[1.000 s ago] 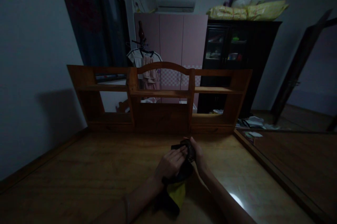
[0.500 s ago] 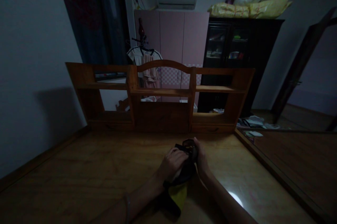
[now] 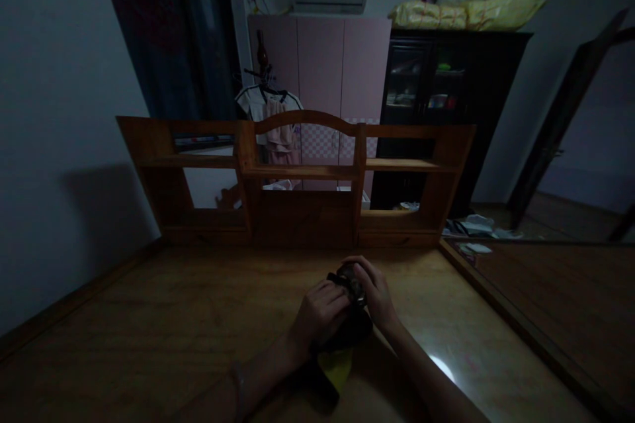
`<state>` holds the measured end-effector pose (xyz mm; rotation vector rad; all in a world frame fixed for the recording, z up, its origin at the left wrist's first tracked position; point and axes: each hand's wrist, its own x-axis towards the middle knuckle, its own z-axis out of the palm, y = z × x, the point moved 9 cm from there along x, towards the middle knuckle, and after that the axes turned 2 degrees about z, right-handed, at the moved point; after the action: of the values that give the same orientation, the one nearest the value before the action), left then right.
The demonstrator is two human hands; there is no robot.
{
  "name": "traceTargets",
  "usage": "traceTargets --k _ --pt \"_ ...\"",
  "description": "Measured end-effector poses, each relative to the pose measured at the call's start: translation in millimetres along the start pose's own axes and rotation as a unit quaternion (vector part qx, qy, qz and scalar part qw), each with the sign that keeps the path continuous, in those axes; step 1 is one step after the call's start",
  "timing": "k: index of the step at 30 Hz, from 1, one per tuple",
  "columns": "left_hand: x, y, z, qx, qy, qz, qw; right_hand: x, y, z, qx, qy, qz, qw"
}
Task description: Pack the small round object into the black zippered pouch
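Note:
Over the wooden table, my left hand is closed on a black soft item, which looks like cloth. A yellow patch and a black strip hang below it, towards me. My right hand curls around a shiny dark brown thing at the far end of the black item. Its fingers bend over the top of that thing, and its kind is too dark to make out. Both hands are close together, nearly touching. Part of the black item is hidden under my left fingers.
The wooden tabletop has a raised edge on the right and a wall on the left. A wooden shelf rack stands along its far side. Behind it are a pink wardrobe and a black cabinet.
My right hand has turned inward, its fingers now bent over the shiny brown thing, which has tipped towards my left hand. My left hand keeps its hold. The view has shifted slightly.

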<state>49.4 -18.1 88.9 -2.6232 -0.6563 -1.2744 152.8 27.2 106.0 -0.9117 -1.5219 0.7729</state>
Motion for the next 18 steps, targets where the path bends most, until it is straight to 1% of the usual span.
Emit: traceTargets --k 4,6,7,8,9,11,13,14,15,16,18 --pt "0.6 -2.1 -1.7 -0.087 0.027 -0.02 0.996 -0.3 -0.3 -0.3 -0.008 0.006 -0.01 1.0" --pt "0.5 -9.5 -1.9 -0.145 0.042 -0.073 0.986 -0.9 -1.2 -0.7 -0.01 0.013 -0.015 1.0" --pt "-0.5 -15.6 0.9 -0.18 0.037 -0.117 0.976 -1.4 -1.5 -1.2 -0.012 0.018 -0.017 1.0" --pt "-2.6 -22.6 6.2 -0.22 0.025 -0.171 0.96 -2.1 -1.7 -1.7 -0.017 0.023 -0.019 0.999" --pt "-6.4 -29.5 13.4 -0.263 0.008 -0.231 0.937 -2.8 -2.0 -2.1 -0.025 0.027 -0.023 0.999" --pt "-17.3 -39.4 29.2 -0.35 -0.021 -0.339 0.873 -4.4 -3.5 -1.8 -0.055 0.03 -0.036 0.997" --pt "-27.4 -44.4 41.2 -0.426 -0.024 -0.407 0.808 -6.0 -6.1 -0.2 -0.092 0.028 -0.058 0.994" --pt "-30.6 -45.9 45.2 -0.451 -0.022 -0.422 0.786 -6.6 -7.5 0.8 -0.11 0.025 -0.069 0.991" --pt "-32.3 -47.3 47.8 -0.466 -0.02 -0.428 0.774 -7.2 -8.8 1.9 -0.124 0.021 -0.079 0.989" --pt "-32.8 -49.1 49.0 -0.471 -0.018 -0.425 0.773 -7.5 -9.8 2.7 -0.137 0.018 -0.088 0.987" --pt "-31.7 -54.9 47.0 -0.459 -0.008 -0.414 0.786 -7.9 -10.8 4.7 -0.161 0.005 -0.101 0.982"
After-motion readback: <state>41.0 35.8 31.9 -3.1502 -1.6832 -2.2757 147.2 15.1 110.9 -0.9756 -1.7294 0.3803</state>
